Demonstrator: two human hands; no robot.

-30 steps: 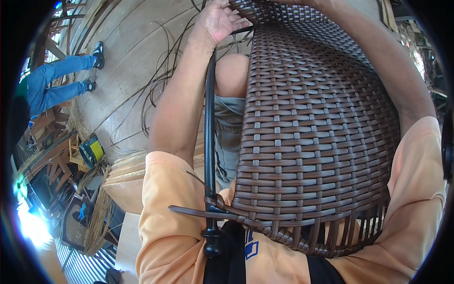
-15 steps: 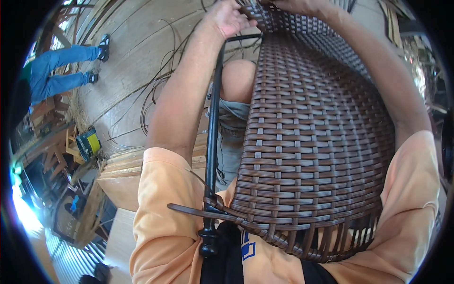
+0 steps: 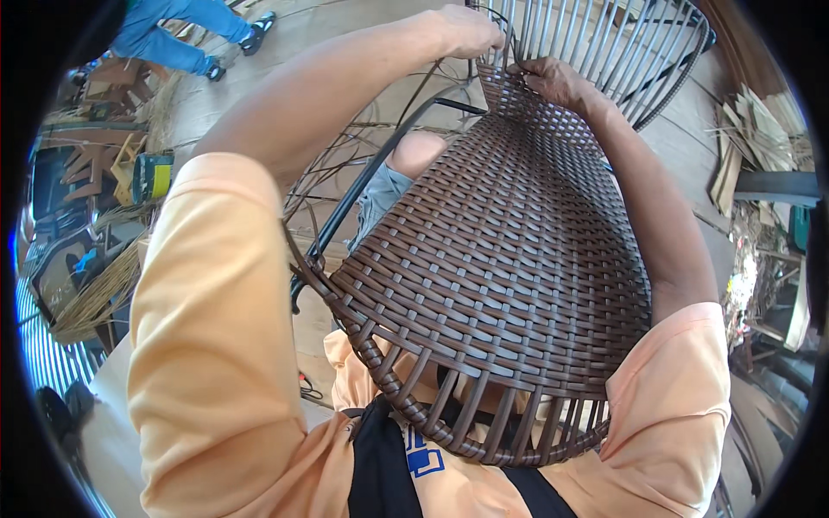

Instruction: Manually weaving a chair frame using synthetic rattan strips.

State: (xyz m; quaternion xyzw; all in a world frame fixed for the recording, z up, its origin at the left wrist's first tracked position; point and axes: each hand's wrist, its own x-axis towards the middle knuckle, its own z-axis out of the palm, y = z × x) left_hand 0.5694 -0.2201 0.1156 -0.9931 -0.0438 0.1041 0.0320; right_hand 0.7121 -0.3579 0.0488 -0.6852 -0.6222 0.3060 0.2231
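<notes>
A brown wicker chair piece [image 3: 509, 250], tightly woven from flat plastic strands, leans against my body and fans out toward me. My left hand [image 3: 471, 33] is closed at the far left edge of the weave, on a thin brown strand [image 3: 511, 39] that loops there. Just right of it, my right hand [image 3: 557, 82] pinches at the same woven edge, its fingertips close to that strand; what exactly lies between them is partly hidden. Beyond both hands, bare ribs [image 3: 596, 39] spread out unwoven. A black metal rod [image 3: 367, 168] runs along the left side of the chair piece.
Loose strands [image 3: 380, 129] lie coiled on the floor left of the chair piece. A person in blue jeans [image 3: 186, 26] stands at the far left. Wood scraps [image 3: 760, 129] are piled at right. A green and yellow container [image 3: 155, 179] stands among wooden parts at left.
The chair piece has turned and tilted, bringing the bare ribs into view. My left hand has moved right, and my right hand has come lower in the picture, close beside it.
</notes>
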